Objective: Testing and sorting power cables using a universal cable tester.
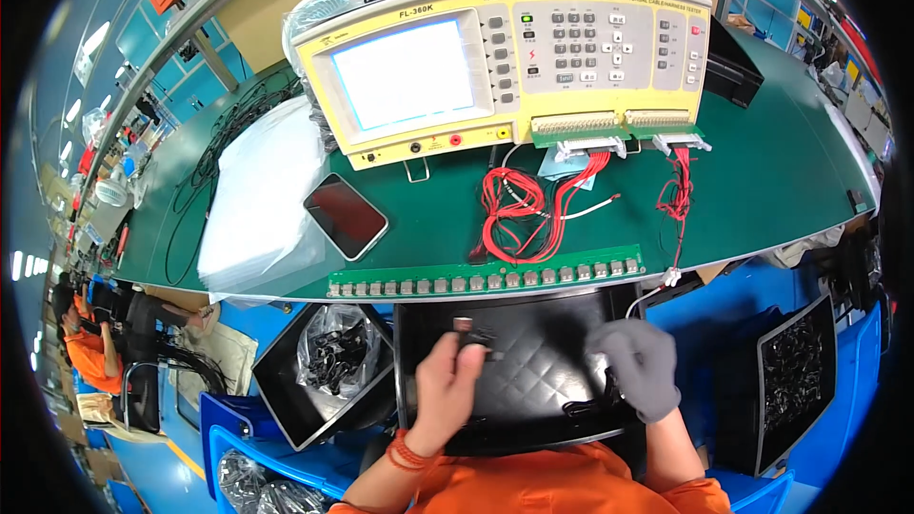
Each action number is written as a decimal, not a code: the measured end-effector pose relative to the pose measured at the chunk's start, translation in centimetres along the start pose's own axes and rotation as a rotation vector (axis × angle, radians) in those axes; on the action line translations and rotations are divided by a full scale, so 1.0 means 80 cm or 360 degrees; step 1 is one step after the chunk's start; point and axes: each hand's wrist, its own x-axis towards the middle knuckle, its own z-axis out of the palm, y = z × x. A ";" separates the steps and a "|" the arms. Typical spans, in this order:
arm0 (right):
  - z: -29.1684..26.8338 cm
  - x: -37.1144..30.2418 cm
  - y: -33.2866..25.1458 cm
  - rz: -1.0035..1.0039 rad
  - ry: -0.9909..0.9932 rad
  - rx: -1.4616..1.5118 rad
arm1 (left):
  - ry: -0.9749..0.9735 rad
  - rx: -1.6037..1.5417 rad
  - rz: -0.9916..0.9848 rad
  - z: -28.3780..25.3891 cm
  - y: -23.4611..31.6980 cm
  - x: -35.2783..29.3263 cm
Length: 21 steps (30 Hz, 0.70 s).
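My bare left hand (pixel 444 398) pinches a black USB cable by its end, and the metal plug (pixel 463 325) stands up past the fingertips. To its right, my grey-gloved right hand (pixel 640 371) has its fingers curled together; motion blurs them, so what they grip cannot be made out. Dark cable (pixel 607 388) shows just under those fingers. Both hands are over a black tray (pixel 533 324) in front of me. A white-tipped lead (pixel 672 277) hangs off the table edge above the right hand. Along that edge lies a green circuit strip (pixel 486 282) with a row of metal sockets.
A yellow cable tester (pixel 419 24) with a lit screen stands on the green table (pixel 781 171). Red wires (pixel 514 219) run from it. A phone (pixel 347 217) and white plastic sheets (pixel 257 200) lie left. Cable-filled black bins (pixel 271 381) flank me. Another person (pixel 90 352) sits far left.
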 end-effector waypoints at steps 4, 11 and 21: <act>0.043 -0.022 0.009 0.0264 -0.0667 -0.0175 | -0.0327 -0.0095 0.0114 0.021 -0.014 -0.017; 0.085 -0.044 0.010 -0.0078 -0.0525 -0.0049 | -0.0168 -0.0950 -0.0361 0.028 -0.017 -0.023; 0.068 -0.047 -0.002 0.0070 -0.0543 -0.0004 | -0.0302 -0.0380 -0.0165 -0.017 -0.020 -0.012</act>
